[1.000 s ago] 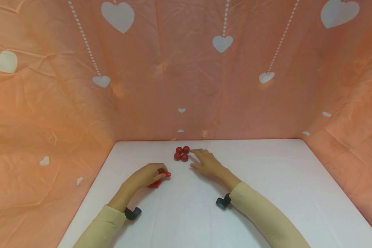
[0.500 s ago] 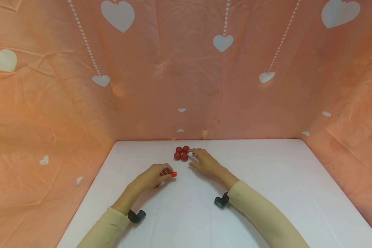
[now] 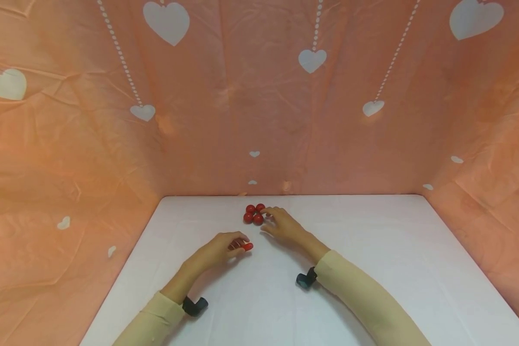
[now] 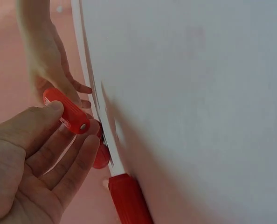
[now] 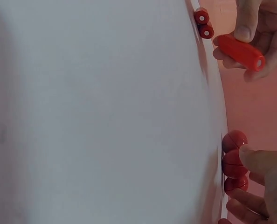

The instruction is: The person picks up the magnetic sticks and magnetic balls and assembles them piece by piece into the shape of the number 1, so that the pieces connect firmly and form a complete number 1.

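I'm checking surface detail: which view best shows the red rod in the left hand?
The left wrist view: the red rod is largest there, its ribbed side and one end visible. The right wrist view shows it smaller, ribs unclear; in the head view only a bit shows past the left hand.

No readable text, label, brand, number or sign anywhere.

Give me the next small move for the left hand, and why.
Probably ease the left hand forward, bringing the red rod toward the four red balls: the rod is pinched off the table, the clustered balls sit just beyond it, and the right hand is beside them, perhaps able to steady them.
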### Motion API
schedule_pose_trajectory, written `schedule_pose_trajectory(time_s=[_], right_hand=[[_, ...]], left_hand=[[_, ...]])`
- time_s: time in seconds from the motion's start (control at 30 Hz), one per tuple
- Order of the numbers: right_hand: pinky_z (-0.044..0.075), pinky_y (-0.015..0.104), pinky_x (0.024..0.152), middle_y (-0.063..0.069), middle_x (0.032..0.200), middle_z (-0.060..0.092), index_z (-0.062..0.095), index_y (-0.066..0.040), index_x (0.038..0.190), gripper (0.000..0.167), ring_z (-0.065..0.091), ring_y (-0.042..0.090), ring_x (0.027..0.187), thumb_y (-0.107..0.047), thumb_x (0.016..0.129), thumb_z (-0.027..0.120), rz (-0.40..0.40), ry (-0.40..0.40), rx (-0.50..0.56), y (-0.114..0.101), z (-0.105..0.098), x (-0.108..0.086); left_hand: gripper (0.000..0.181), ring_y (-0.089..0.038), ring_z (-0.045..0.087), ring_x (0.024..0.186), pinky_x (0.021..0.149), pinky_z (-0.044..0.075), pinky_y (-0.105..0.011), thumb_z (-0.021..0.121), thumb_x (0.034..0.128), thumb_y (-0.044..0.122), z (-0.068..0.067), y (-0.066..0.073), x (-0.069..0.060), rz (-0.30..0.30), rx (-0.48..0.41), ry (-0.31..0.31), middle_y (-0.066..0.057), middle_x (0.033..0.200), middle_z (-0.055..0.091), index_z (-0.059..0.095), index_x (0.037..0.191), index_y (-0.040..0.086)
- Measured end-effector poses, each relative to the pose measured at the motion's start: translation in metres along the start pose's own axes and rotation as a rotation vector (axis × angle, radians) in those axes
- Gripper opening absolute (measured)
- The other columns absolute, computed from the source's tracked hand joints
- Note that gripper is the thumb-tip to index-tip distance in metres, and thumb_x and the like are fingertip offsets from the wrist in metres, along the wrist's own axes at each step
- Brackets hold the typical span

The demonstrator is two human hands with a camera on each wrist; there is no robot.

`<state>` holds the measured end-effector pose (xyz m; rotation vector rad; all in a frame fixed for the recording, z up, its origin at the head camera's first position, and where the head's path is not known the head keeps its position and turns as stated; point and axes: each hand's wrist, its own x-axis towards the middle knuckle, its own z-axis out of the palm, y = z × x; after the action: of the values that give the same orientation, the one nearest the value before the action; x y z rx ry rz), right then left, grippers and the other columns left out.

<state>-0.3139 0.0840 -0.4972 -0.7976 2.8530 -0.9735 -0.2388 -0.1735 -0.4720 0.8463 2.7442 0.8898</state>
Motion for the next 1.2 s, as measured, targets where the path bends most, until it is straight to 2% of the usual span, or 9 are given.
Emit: schedule_pose_trajectory(time_s=[0.2,0.43,0.7,1.07,1.2], right_hand=[[0.053,0.047,0.106,0.01,0.124,0.07,0.061,-0.01,0.144,0.049,0.063,0.028,0.118,-0.027,0.1,0.078,-0.018,0.036,-0.01,0.0,0.003,0.003],[0.054,0.048,0.099,0.011,0.119,0.072,0.063,-0.009,0.142,0.049,0.065,0.028,0.11,-0.024,0.099,0.079,-0.03,0.067,-0.016,-0.002,0.005,0.005],[0.054,0.049,0.1,0.009,0.118,0.072,0.064,-0.012,0.141,0.045,0.065,0.028,0.111,-0.024,0.1,0.077,0.007,0.065,-0.032,-0.001,0.009,0.01],[0.055,0.047,0.094,0.006,0.11,0.07,0.068,-0.014,0.137,0.04,0.064,0.026,0.104,-0.026,0.099,0.078,0.008,0.083,-0.075,-0.005,0.01,0.012],[0.055,0.047,0.092,0.005,0.107,0.07,0.07,-0.015,0.133,0.037,0.064,0.025,0.102,-0.026,0.099,0.079,0.008,0.096,-0.079,-0.006,0.011,0.013]], left_hand=[[0.03,-0.018,0.072,0.101,0.095,0.06,-0.039,0.078,0.0993,0.011,0.005,0.005,0.001,0.005,-0.018,0.002,0.0,0.109,0.076,0.072,0.128,0.008],[0.024,-0.019,0.073,0.1,0.093,0.06,-0.035,0.078,0.0983,0.007,0.01,0.003,0.003,0.076,-0.033,-0.004,-0.003,0.109,0.077,0.076,0.122,0.004],[0.022,-0.021,0.073,0.099,0.092,0.061,-0.036,0.078,0.0983,0.008,0.013,0.009,0.003,0.046,-0.064,-0.009,-0.003,0.109,0.077,0.075,0.12,0.006],[0.021,-0.019,0.073,0.106,0.096,0.059,-0.036,0.076,0.1003,0.008,0.016,0.014,0.0,0.086,-0.142,-0.022,0.0,0.111,0.077,0.074,0.121,0.01],[0.021,-0.018,0.072,0.107,0.097,0.059,-0.035,0.076,0.1009,0.01,0.018,0.017,-0.001,0.071,-0.177,-0.037,0.003,0.111,0.077,0.074,0.121,0.012]])
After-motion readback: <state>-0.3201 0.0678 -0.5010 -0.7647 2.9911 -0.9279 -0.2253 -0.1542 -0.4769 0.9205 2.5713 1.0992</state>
